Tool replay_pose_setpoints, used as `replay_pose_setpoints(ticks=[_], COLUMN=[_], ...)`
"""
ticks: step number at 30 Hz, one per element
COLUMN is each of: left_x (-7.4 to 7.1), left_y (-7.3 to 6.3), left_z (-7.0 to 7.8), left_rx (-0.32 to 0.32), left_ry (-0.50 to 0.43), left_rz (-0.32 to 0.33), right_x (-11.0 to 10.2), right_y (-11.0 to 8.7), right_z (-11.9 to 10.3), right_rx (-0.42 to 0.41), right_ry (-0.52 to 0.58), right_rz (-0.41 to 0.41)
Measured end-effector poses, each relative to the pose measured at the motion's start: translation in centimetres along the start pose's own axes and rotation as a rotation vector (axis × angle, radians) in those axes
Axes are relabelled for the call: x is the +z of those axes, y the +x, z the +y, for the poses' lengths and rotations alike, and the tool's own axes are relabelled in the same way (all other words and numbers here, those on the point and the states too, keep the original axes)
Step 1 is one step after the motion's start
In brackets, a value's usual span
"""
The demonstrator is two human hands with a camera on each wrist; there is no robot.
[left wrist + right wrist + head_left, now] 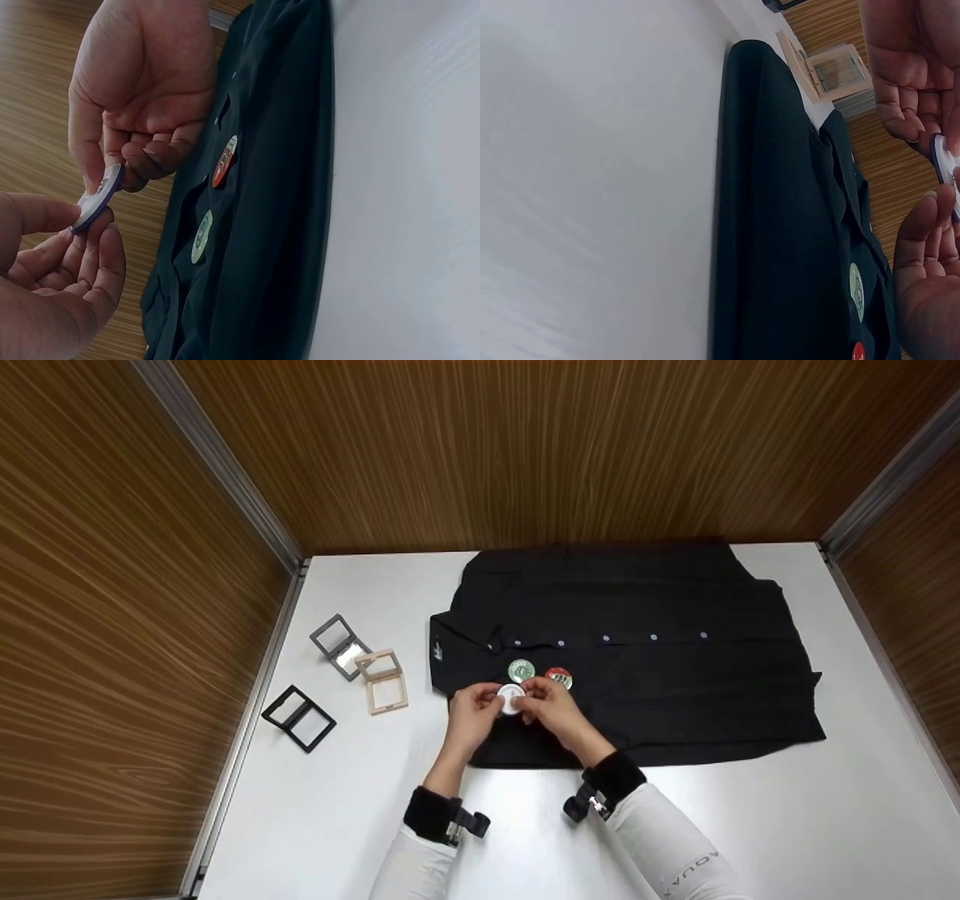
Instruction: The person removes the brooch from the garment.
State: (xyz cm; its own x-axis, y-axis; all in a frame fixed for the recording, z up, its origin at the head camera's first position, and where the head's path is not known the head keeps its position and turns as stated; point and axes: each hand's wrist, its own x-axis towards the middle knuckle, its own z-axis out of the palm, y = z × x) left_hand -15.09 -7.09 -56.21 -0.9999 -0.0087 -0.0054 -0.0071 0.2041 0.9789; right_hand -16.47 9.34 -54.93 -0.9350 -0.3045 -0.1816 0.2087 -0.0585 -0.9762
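Observation:
A round badge [511, 699] with its white back turned up is held between both hands, above the dark shirt. My left hand [470, 718] pinches its left edge between thumb and fingers. On the other side my right hand [559, 714] pinches it too, the thumb lying over the back. In the left wrist view the badge [96, 201] is tilted and shows a purple rim. Just beyond the hands, a green badge [521, 669] and a red badge [561, 676] are on the black button shirt [690, 682], which lies flat with its collar to the left.
To the left on the white table [360, 825] lie several open, hinged square frames: a grey one [330, 634], a beige one [387, 711] overlapping it, and a black one [300, 709]. Wood-patterned panels [525, 457] wall the table at the back and sides.

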Motion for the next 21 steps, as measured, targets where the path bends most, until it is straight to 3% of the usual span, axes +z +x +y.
replay_pose_setpoints(ticks=[10,19,21], left_x=[0.2,0.3,0.2], left_y=[0.0,-0.1,-0.4], left_z=[-0.2,-0.4,0.4], left_rx=[0.010,0.018,0.019], left_ry=[0.009,-0.002,-0.002], left_rz=[-0.011,-0.013,-0.017], right_x=[-0.3,-1.0,-0.9], right_y=[0.1,1.6,1.6], right_z=[0.5,3.3,3.5], right_rx=[0.020,0.022,0.011], right_ry=[0.003,0.044,0.050], right_rz=[0.010,0.026,0.031])
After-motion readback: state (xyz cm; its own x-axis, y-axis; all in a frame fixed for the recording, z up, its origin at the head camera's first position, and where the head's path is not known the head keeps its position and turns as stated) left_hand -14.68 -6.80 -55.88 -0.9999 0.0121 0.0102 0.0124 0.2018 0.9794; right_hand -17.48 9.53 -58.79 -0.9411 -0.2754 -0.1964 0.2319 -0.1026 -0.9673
